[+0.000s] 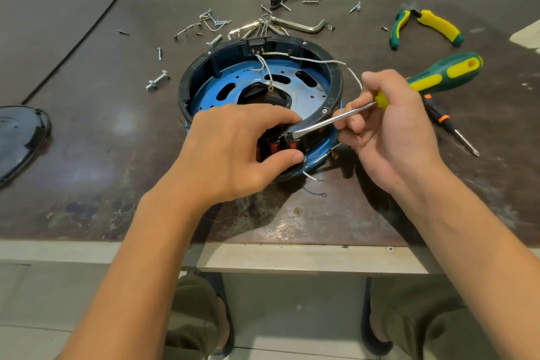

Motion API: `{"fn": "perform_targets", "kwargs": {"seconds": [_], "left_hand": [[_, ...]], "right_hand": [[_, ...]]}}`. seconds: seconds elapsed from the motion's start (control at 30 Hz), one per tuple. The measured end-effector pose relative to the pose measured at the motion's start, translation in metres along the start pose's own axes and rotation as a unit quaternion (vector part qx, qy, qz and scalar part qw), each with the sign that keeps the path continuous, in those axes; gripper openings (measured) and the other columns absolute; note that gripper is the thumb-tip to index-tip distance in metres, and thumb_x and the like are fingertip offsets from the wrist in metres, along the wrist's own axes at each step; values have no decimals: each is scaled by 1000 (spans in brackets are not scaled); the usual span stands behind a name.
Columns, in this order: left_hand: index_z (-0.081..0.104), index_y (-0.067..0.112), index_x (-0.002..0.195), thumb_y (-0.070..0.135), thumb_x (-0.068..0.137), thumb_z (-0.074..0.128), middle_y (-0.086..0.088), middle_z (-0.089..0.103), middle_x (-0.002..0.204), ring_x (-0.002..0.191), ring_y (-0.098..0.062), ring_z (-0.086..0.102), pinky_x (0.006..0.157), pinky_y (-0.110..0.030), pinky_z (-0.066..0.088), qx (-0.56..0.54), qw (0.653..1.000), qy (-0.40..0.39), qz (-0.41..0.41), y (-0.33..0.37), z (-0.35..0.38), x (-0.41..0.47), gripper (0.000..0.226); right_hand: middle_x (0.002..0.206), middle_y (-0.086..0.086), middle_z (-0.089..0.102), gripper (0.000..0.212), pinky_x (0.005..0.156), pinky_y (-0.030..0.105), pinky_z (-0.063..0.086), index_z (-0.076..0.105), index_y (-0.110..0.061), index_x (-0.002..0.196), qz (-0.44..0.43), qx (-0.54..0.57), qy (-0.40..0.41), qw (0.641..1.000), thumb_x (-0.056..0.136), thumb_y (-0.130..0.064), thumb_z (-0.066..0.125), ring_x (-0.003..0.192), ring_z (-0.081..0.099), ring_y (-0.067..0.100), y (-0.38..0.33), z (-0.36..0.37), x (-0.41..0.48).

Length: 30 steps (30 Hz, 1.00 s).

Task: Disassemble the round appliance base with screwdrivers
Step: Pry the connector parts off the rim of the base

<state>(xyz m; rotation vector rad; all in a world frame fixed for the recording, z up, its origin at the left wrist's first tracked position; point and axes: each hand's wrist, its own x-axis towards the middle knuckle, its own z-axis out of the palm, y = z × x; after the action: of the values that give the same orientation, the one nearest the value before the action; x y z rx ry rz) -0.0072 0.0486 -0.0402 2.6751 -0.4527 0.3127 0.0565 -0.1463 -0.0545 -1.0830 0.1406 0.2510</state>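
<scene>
The base (260, 88) sits mid-bench, its near wall a short way back from the front edge of the bench (102, 131). To its left the top lies open as far as a black cover (20, 137) at the left border. Behind it, loose screws (213, 20) and a hex key (304, 26) crowd the far rim, almost touching it. Pliers (423, 28) lie well off to the far right, and a small screwdriver (451, 128) rests just beyond my right hand.

My left hand (233, 152) grips the base's near wall: fingers curled over the rim, thumb pressed against the outer side beneath the red switches (274, 147).

My right hand (391, 126) is closed round the big screwdriver (336, 117), fingers wrapped where shaft meets handle, the green and yellow handle jutting out past my knuckles. The shaft slants down to the left, and its flat tip lies at the top edge of the switch panel, right by my left forefinger. White wires (321, 61) loop over the base's right rim toward that hand.
</scene>
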Motion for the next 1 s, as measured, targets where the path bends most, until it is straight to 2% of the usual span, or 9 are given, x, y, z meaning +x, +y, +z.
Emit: {"fn": "perform_targets", "kwargs": {"seconds": [0.13, 0.27, 0.37, 0.6, 0.77, 1.0], "left_hand": [[65, 36, 120, 60, 81, 57, 16, 71, 102, 95, -10, 66, 73, -41, 55, 13, 1000, -1, 6, 0, 0, 0, 46], [65, 35, 121, 63, 83, 53, 15, 71, 101, 92, -10, 65, 71, -41, 55, 2, 1000, 4, 16, -1, 0, -1, 48], [66, 35, 120, 62, 85, 50, 16, 71, 101, 92, -9, 66, 70, -40, 55, 2, 1000, 16, 5, -1, 1, -1, 47], [67, 37, 118, 56, 88, 52, 18, 71, 98, 90, -6, 65, 69, -39, 54, -5, 1000, 25, -2, -1, 2, 0, 38], [67, 36, 119, 56, 89, 52, 18, 71, 101, 92, -5, 65, 70, -37, 54, 1, 1000, 24, -5, -1, 2, -1, 39], [67, 36, 120, 58, 89, 50, 18, 71, 101, 92, -5, 65, 70, -38, 54, 7, 1000, 18, -6, 1, 2, 0, 42]], "right_hand": [[41, 1, 49, 50, 42, 19, 31, 53, -19, 44, 6, -60, 25, 998, 93, -23, 57, 48, 49, 16, 0, 4, 1], [45, -1, 46, 48, 48, 20, 38, 52, -19, 49, -6, 23, 33, 999, 96, -24, 55, 46, 49, 13, -2, 1, -1], [45, -3, 47, 50, 47, 22, 32, 53, -22, 48, -52, 31, 29, 998, 98, -26, 52, 45, 49, 12, -10, -5, -1], [42, 0, 49, 40, 46, 21, 33, 58, -23, 48, -110, -15, -53, 992, 86, -33, 53, 51, 48, 20, -8, -5, -6], [42, 3, 46, 38, 43, 22, 32, 57, -23, 50, -125, -25, -69, 989, 87, -32, 53, 49, 48, 20, -11, -4, -5], [43, 1, 44, 41, 45, 22, 33, 55, -22, 52, -110, -36, -110, 987, 92, -30, 52, 56, 49, 23, -13, -4, 0]]}}
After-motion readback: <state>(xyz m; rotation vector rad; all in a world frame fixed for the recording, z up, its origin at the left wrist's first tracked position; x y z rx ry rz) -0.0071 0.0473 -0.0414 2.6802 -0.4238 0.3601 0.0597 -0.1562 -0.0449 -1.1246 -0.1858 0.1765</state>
